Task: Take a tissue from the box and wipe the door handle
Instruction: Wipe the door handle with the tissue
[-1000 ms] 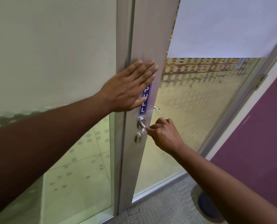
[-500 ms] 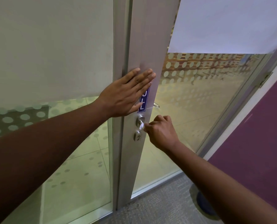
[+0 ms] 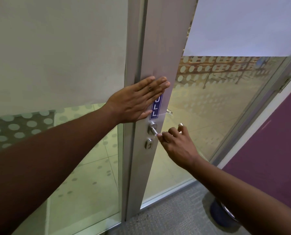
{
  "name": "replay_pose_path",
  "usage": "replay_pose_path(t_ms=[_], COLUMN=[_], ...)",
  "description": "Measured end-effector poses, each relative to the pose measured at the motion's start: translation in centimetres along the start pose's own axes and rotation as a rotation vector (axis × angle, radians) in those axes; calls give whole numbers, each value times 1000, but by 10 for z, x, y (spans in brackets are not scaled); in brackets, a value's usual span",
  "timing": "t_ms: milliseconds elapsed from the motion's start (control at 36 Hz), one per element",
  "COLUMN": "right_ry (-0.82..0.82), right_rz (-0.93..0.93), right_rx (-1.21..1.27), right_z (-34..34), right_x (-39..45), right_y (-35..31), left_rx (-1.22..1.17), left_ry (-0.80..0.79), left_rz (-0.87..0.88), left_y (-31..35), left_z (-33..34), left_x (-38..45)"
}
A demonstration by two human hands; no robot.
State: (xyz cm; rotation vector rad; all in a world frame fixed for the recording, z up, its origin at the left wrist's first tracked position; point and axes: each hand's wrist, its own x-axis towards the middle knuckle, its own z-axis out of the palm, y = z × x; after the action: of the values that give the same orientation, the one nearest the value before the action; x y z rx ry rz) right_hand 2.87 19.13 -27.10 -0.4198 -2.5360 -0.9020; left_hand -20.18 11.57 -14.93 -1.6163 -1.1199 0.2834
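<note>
since the earlier frame the right hand (image 3: 178,145) slid a touch right along the handle (image 3: 152,128), fingers loosening, index lifted. it stayed curled over the lever, fingertips touching the metal; whether it pinched a tissue i couldn't tell. left hand (image 3: 138,100) lay flat and open on the door (image 3: 160,48), half covering the sign (image 3: 156,107) just above the handle, lock (image 3: 149,144) below.

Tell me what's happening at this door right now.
A person stands at a glass door. The left hand lies flat on the metal door frame, partly covering a blue pull sign. The right hand is at the lever door handle, fingers loosely curled around it. No tissue is visible.
</note>
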Motion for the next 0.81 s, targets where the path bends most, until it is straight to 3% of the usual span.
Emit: replay_pose_path(t_ms=[83,139,222,306,361,417,500,611,806], right_ry=[55,103,172,258,398,474,466,471,480], right_rz=[80,278,847,1438,1732,1912,2022,2021,2058], right_rx=[82,293,732,1323,1665,1859,2020,2180,2210], right_z=[5,5,3,7,11,12,9,6,5], right_x=[-12,-19,-27,-24,-17,-9,3,18,30], right_y=[16,25,24,6,-7,-22,-37,-40,-53], left_rx=[10,19,35,40,39,40,43,50,48], left_ry=[7,16,8,-4,-6,-4,-15,-14,-12], left_rz=[3,5,3,0,0,-2,0,4,4], left_y=[0,0,0,0,0,-1,-1,-1,0], left_z=[-1,0,-1,-2,-3,-3,-4,-4,-2], left_x=[1,1,1,2,2,2,2,1,1])
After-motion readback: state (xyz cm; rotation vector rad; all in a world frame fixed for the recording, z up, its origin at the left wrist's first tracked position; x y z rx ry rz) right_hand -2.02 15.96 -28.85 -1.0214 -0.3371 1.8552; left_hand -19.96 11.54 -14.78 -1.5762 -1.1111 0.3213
